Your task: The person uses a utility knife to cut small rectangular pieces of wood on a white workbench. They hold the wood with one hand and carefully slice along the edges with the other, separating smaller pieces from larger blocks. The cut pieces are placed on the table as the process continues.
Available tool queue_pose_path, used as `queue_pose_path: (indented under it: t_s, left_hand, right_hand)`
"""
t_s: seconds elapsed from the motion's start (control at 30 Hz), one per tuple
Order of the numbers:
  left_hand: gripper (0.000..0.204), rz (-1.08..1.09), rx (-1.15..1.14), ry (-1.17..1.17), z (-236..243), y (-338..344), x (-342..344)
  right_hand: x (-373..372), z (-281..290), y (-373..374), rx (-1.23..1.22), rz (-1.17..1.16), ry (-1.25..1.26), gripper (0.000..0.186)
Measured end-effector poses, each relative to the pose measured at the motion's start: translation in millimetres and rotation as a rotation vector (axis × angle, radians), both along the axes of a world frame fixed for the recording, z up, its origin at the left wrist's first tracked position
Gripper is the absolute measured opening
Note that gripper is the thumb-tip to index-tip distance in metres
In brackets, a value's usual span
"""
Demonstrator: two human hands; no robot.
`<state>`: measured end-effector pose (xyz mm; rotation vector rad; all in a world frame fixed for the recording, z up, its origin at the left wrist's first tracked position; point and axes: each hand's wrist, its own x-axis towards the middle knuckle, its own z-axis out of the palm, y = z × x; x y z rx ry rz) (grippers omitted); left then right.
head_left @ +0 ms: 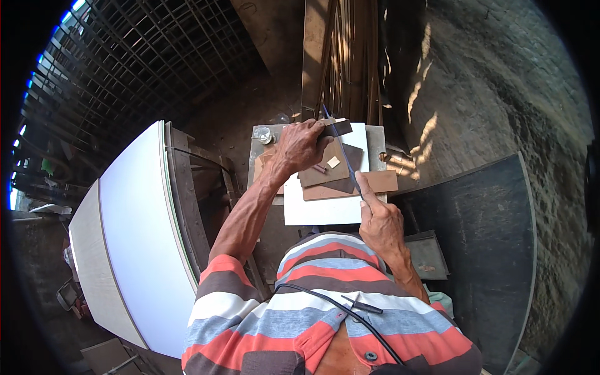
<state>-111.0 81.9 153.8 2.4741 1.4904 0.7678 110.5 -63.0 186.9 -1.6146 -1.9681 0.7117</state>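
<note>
My left hand (302, 147) is closed on one end of a small dark brown board piece (344, 129), above the far side of a small work table. In my right hand (381, 220) is a long narrow blade (346, 156), gripped at its near end with the thumb laid along it. The blade points away from me and crosses the dark piece just right of my left fingers. Below the hands are a white board (306, 214), an orange-brown board (380, 181) and other stacked brown offcuts, with a small pale block (333, 162) and a reddish-brown stub (320, 168) on top.
A clear glass jar (263, 135) stands at the table's far left corner. Large white sheets (137, 206) lean at the left. At the right are a big dark board (475, 231) and a rough wall (500, 94). Tall wooden strips (350, 62) stand behind, near a metal grid (156, 50).
</note>
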Motion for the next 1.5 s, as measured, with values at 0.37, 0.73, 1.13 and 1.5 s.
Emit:
queue_pose_path:
  t_s: [0.37,0.73,1.13,1.5]
  left_hand:
    - [0.023,-0.021,0.021,-0.048,-15.2,11.7,-13.3]
    - [0.023,0.027,-0.138,-0.125,-23.8,5.2,-18.8]
    - [0.025,0.032,-0.213,-0.214,-33.7,15.6,-30.5]
    - [0.029,0.086,-0.256,-0.223,-39.0,21.7,-41.1]
  right_hand:
    - [-7.9,-5.6,29.1,-0.028,0.008,-0.017,0.059]
    - [-16.1,-12.5,27.4,-0.133,0.031,-0.097,0.063]
    - [-4.1,-43.7,10.5,0.047,0.067,0.059,0.063]
    - [2.4,-34.2,5.7,0.015,0.083,0.000,0.067]
